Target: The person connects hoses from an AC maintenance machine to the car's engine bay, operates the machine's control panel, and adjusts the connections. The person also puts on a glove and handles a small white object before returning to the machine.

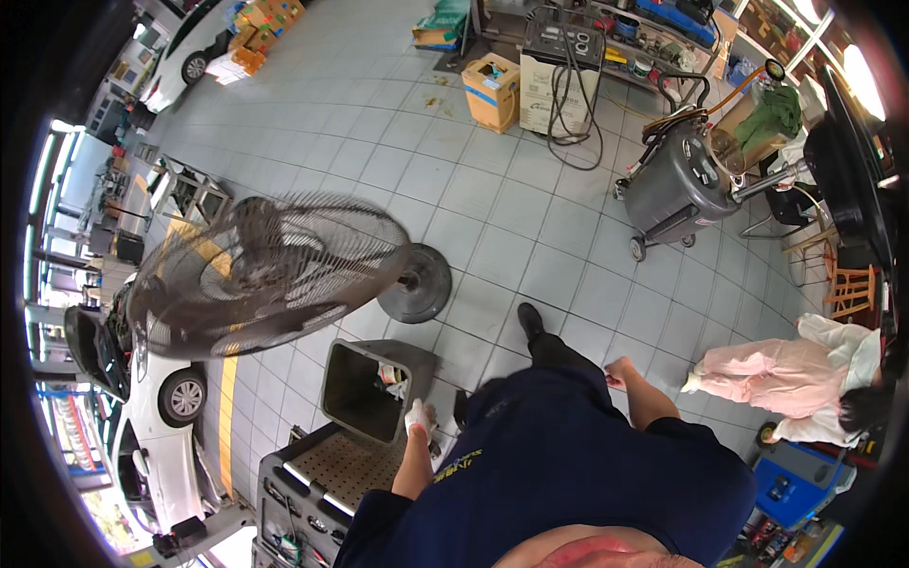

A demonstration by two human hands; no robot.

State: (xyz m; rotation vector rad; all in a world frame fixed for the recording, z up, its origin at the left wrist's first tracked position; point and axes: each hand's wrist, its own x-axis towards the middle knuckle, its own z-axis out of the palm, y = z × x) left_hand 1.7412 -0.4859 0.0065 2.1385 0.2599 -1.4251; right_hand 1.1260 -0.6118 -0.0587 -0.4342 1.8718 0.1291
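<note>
Left hand balled around a white rag, right over the near corner of the grey bin; bin sits on the tile floor between the cart and the fan. Right hand hangs free by the hip, fingers loosely curled, holding nothing. Another person in pink crouches off to the right.

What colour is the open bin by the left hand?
Dark grey bin, seen in the head view, beside the left hand.
</note>
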